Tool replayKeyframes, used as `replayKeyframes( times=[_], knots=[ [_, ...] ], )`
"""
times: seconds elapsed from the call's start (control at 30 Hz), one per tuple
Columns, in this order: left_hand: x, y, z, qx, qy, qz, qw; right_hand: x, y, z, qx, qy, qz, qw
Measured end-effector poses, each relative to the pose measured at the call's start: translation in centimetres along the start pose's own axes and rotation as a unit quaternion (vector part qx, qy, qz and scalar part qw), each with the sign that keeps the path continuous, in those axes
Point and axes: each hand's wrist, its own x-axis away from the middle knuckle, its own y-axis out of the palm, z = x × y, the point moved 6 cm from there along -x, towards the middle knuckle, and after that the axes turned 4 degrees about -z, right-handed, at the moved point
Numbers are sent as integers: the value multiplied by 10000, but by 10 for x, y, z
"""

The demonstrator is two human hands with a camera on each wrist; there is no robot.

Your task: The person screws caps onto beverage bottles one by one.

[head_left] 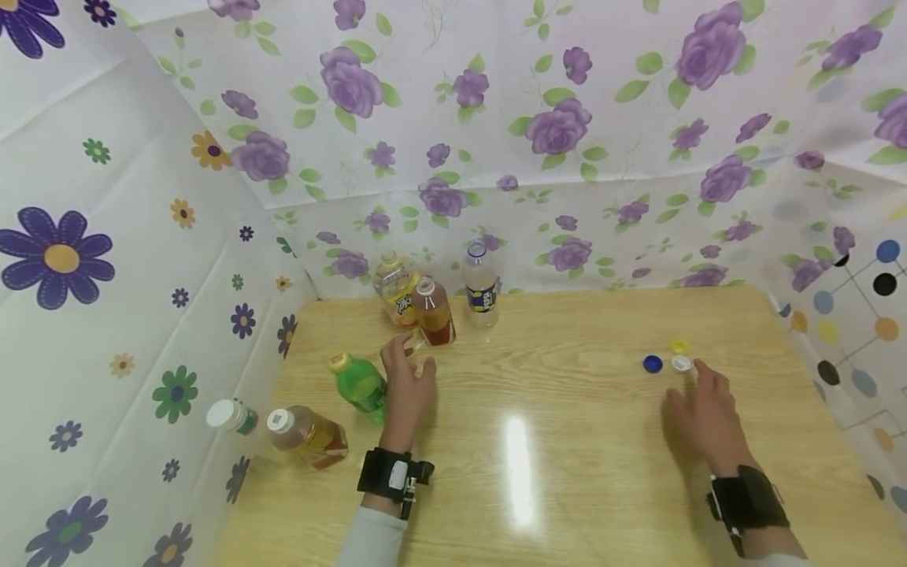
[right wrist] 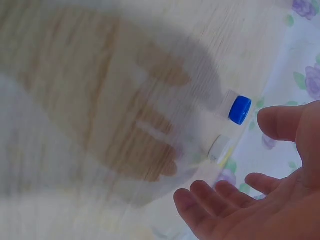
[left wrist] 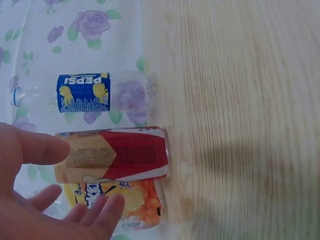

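Observation:
My left hand (head_left: pixel 409 387) is spread, thumb apart from the fingers, just in front of an uncapped bottle (head_left: pixel 434 311) with a red and tan label. In the left wrist view the thumb tip overlaps that bottle's upper part. Behind it stands a bottle with a yellow fruit label (head_left: pixel 399 295); to its right is an uncapped clear Pepsi bottle (head_left: pixel 481 287). My right hand (head_left: pixel 708 413) holds nothing, its fingers slightly bent and its index fingertip right at a white cap (head_left: pixel 681 363). A blue cap (right wrist: pixel 240 110) and a yellow cap (head_left: pixel 679 346) lie close by.
Left of my left hand stand a green bottle with a yellow cap (head_left: pixel 359 386), a white-capped bottle of brown drink (head_left: pixel 308 437) and a small white-lidded container (head_left: pixel 232 416). Flowered sheets (head_left: pixel 496 142) enclose the wooden table (head_left: pixel 567 457) at the back and sides.

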Motion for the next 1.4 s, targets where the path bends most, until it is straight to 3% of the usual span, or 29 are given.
replayKeyframes(
  times=[0.13, 0.37, 0.5, 0.87, 1.17, 1.4],
  knots=[
    [-9, 2, 5, 43, 128, 122, 9998, -9, -1, -2, 54, -88, -14, 9999],
    [-29, 4, 11, 33, 296, 311, 9991, -24, 2, -14, 251, -691, 179, 9971],
    [-37, 6, 14, 73, 427, 335, 9985, -32, 9, -20, 344, -872, 73, 9956],
    [-43, 14, 26, -60, 767, 651, 9949, -38, 20, -24, 635, -1003, 68, 9929],
    [-53, 18, 55, -138, 1316, 858, 9875, -31, 19, -33, 566, -1269, 75, 9903],
    [-65, 19, 76, -312, 1412, 769, 9865, -31, 23, -33, 476, -1268, 124, 9907]
  ],
)
